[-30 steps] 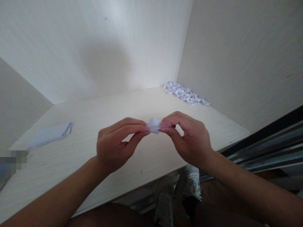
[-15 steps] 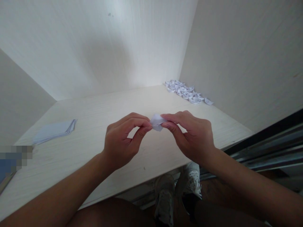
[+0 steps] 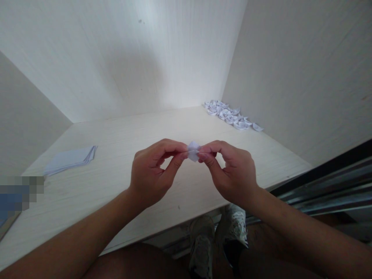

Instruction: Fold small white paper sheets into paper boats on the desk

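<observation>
A small piece of folded white paper [image 3: 193, 151] is held up above the table, pinched from both sides. My left hand [image 3: 158, 170] grips its left edge between thumb and fingertips. On the right edge, my right hand [image 3: 231, 170] has the same kind of pinch, thumb below and index finger on top. The paper looks like a small diamond with a crease across its middle; its two side corners are hidden by my fingertips.
Folded white paper boats [image 3: 229, 114] lie heaped along the right wall panel. A stack of white paper sheets [image 3: 71, 159] rests at the left of the pale table [image 3: 116, 131]. A pixelated item [image 3: 17, 199] sits at the left edge. Below the table's front edge are my shoes [image 3: 235, 228].
My right hand has shifted slightly left, and its fingers have closed in on the folded paper, which shows narrower between the hands. The view has tilted a little.
</observation>
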The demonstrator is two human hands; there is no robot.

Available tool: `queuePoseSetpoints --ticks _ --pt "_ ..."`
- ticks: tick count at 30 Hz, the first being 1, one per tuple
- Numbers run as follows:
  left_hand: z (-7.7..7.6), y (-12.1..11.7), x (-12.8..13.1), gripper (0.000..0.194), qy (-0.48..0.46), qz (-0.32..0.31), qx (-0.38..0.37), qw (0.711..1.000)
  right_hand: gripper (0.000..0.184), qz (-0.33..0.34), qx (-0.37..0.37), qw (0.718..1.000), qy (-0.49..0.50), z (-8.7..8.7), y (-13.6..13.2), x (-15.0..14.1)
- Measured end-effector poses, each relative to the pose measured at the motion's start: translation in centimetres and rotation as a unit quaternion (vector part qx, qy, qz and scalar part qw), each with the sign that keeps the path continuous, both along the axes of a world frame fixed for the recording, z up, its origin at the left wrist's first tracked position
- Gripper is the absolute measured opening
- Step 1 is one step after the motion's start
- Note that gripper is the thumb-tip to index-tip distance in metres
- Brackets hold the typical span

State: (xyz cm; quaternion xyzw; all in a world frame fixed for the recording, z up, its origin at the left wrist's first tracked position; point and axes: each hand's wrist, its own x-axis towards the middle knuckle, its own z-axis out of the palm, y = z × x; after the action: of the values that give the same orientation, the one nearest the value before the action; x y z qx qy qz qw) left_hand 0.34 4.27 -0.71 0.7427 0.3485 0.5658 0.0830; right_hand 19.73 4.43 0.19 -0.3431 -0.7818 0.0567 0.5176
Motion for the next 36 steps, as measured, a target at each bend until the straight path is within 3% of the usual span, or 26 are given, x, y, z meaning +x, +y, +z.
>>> queuePoseSetpoints --ticks 6,10,17,22,27,36 --pt "-0.1 0.0 0.4 0.013 -0.1 -0.024 -0.075 0.992 0.005 0.015 -0.06 0.996 0.071 -0.1 0.0 -0.4" --pt "0.3 -0.1 0.7 0.011 -0.119 -0.045 -0.091 0.988 0.013 0.023 -0.086 0.993 0.074 -0.1 0.1 -0.4" --pt "0.7 -0.2 0.7 0.009 -0.109 -0.069 -0.118 0.985 0.015 -0.009 0.006 1.0 0.024 0.0 0.3 0.3" --pt "0.5 0.1 0.6 0.01 -0.109 -0.084 -0.136 0.981 0.013 0.05 0.055 0.997 -0.006 0.2 1.0 1.1" --pt "0.6 0.4 0.4 0.01 -0.078 -0.096 -0.132 0.984 0.011 0.06 0.052 0.997 -0.018 0.4 1.2 1.4" --pt "0.3 0.4 0.3 0.013 -0.059 -0.082 -0.093 0.991 0.013 0.046 -0.099 0.994 -0.027 0.7 0.8 0.6"
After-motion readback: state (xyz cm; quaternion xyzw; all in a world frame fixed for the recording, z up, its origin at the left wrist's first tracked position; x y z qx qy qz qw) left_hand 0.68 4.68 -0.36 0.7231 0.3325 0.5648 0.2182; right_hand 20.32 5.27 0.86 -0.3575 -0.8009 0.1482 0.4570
